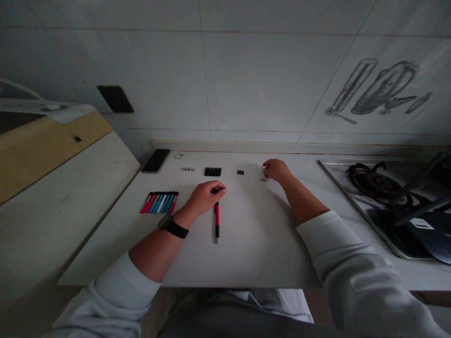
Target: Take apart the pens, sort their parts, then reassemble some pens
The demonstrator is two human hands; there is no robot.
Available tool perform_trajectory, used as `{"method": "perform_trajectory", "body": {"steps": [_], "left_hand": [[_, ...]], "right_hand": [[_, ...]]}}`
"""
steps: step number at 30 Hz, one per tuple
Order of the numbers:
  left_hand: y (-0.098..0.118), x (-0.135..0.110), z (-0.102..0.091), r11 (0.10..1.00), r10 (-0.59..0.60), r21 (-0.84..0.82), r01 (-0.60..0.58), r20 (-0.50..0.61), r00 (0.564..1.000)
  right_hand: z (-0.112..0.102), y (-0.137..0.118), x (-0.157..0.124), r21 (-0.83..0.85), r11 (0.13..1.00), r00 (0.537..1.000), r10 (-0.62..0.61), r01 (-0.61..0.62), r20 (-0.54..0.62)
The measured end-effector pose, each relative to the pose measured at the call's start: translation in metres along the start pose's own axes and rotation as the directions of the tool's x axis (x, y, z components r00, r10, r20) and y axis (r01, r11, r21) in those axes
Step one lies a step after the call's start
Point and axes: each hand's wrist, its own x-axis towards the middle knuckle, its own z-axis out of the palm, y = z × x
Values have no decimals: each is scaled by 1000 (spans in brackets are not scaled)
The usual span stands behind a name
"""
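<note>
My left hand [204, 197] pinches the black top end of a red and black pen [217, 220] that lies lengthwise on the white counter [253, 244]. My right hand [276, 170] rests farther back with its fingers curled on a small white object [261, 172]. A row of red, blue and white pen barrels [160, 202] lies to the left of my left hand. A row of black caps [213, 172], a small black piece [240, 172] and some tiny springs [188, 169] sit along the back.
A dark phone [155, 160] lies at the back left corner. A gas hob [394, 202] fills the right side. A wooden and white surface [45, 178] adjoins on the left. The tiled wall [246, 84] stands behind.
</note>
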Motion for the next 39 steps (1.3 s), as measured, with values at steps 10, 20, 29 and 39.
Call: {"method": "perform_trajectory", "body": {"steps": [10,20,29,39], "left_hand": [[2,1,-3,998,44,46,-42,-43,998],[2,1,-6,978,105,185,-96,-41,994],[3,0,-6,988,51,147,-35,-106,993],[3,1,-8,995,34,99,-15,-199,979]], "right_hand": [[-3,-37,-39,548,830,993,-54,104,-107],[26,-124,-106,888,198,783,-420,-415,459],[25,-119,-102,864,141,770,-402,-483,495],[26,-116,-95,908,117,855,-307,-402,418]]}}
